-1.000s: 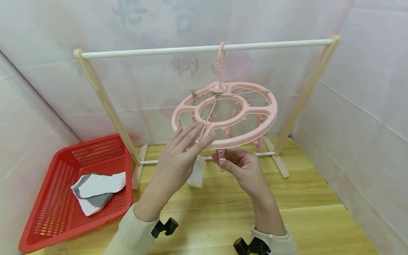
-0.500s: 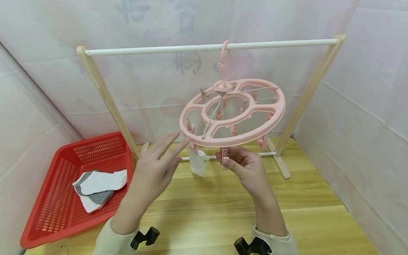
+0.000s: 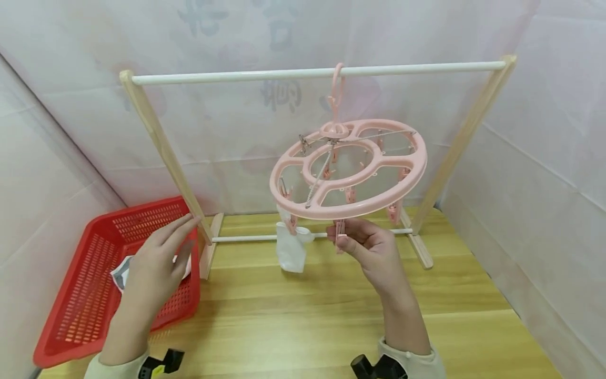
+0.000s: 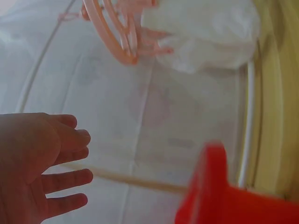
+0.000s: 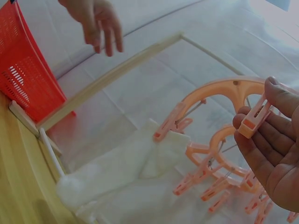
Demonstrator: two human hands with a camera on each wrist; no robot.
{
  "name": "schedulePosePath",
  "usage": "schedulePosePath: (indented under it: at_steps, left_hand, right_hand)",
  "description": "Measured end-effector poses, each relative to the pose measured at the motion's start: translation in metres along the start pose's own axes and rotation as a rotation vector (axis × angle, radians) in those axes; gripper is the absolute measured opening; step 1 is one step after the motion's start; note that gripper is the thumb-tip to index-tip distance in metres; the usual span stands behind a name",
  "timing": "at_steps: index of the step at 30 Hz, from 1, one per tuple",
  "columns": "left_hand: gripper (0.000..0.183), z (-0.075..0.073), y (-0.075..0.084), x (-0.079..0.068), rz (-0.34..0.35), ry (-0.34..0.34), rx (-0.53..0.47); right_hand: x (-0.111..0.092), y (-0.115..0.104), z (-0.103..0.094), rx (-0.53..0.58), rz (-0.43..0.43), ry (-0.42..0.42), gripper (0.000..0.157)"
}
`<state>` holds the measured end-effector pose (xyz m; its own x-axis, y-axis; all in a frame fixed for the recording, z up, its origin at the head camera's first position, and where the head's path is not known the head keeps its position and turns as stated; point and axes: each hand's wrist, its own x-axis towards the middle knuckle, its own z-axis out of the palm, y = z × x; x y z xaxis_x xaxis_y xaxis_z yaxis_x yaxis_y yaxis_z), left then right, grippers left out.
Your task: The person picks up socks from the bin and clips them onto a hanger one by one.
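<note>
My right hand pinches a pink clothespin that hangs from the front rim of a round pink clip hanger. In the right wrist view the clothespin sits between thumb and fingers. A white sock hangs from another clip at the hanger's left. My left hand is over the red basket, holding nothing, its fingers extended. Beneath it lie white and grey socks, partly hidden by the hand. The left wrist view shows the left hand with fingers apart.
The hanger hooks over the white rail of a wooden-legged rack. Its right leg and a low white crossbar stand on the wood-grain table. Pale cloth walls enclose the back and sides.
My left hand has left the hanger and moved left to above the basket. The right hand keeps its pinch on the clothespin. The hanger appears slightly farther right.
</note>
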<state>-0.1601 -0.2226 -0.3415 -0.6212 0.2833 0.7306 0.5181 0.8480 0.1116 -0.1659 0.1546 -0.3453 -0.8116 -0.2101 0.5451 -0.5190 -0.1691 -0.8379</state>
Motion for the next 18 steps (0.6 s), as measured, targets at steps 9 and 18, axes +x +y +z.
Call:
schedulePosePath:
  at_steps: [9,18]
  left_hand:
    - [0.036,0.002,-0.034,-0.03,-0.176,-0.274,0.034]
    - [0.016,0.02,-0.053,-0.048,-0.241,-0.768,-0.081]
  right_hand:
    - [0.001,-0.003,-0.001,0.009,0.02,0.008,0.025]
    - [0.001,0.0,-0.002,0.028,0.014,-0.002,0.022]
